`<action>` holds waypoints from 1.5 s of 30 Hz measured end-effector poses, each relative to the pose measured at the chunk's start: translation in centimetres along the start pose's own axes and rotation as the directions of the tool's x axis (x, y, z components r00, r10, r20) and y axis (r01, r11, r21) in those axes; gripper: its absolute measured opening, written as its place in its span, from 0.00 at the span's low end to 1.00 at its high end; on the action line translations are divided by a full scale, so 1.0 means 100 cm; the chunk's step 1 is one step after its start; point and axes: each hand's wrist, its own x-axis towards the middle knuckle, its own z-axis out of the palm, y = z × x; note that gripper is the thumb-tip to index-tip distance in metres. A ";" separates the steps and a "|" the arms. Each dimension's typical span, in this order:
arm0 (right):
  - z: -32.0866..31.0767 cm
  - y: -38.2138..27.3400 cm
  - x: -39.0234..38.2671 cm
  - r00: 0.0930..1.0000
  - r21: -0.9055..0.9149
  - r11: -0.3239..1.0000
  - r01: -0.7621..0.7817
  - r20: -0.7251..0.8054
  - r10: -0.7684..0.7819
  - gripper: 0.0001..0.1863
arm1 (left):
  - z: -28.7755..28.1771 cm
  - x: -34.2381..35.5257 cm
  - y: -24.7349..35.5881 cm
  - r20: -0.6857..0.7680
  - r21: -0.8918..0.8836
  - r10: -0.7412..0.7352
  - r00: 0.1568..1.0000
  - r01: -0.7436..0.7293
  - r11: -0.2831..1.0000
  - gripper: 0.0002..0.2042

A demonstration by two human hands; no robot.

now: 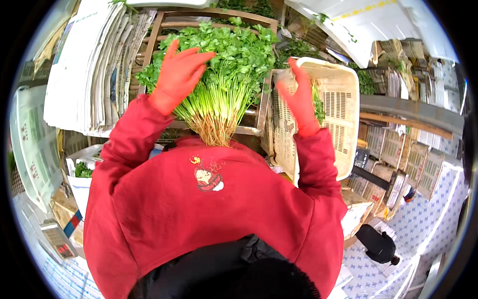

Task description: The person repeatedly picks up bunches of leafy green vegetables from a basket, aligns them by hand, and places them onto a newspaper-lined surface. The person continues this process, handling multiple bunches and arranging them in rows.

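My left hand [178,77], in an orange glove, is open, fingers spread over the left side of a leafy green bunch with pale stems and brown roots [229,84]. The bunch lies on a slatted brown rack [258,119], roots toward my red top. My right hand [300,99], gloved alike, is open and raised at the left side of a cream plastic crate [338,114], right of the bunch. Some greens [317,105] show in the crate behind it. Whether either glove touches anything beneath is unclear.
Stacked newspapers [84,65] stand at upper left, above a white container of greens [79,187] and a scale [57,239]. White foam boxes [343,25] are at upper right. Stacked slatted crates [418,172] fill the right. A person in dark clothing [376,244] is at lower right.
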 end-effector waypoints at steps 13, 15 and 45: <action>0.110 0.010 0.007 0.709 -0.594 0.386 0.705 0.582 -0.399 0.42 | 0.021 -0.128 -0.068 0.306 0.144 0.243 0.921 -0.297 0.944 0.40; 0.138 0.008 0.023 0.646 -0.456 0.466 0.758 0.618 -0.447 0.42 | 0.040 -0.118 -0.071 0.231 0.032 0.325 0.917 -0.341 0.940 0.42; 0.142 -0.012 0.014 0.889 0.055 0.888 -0.457 0.064 0.453 0.35 | -0.063 -0.051 0.082 -0.083 -0.174 -0.086 0.993 0.071 0.982 0.19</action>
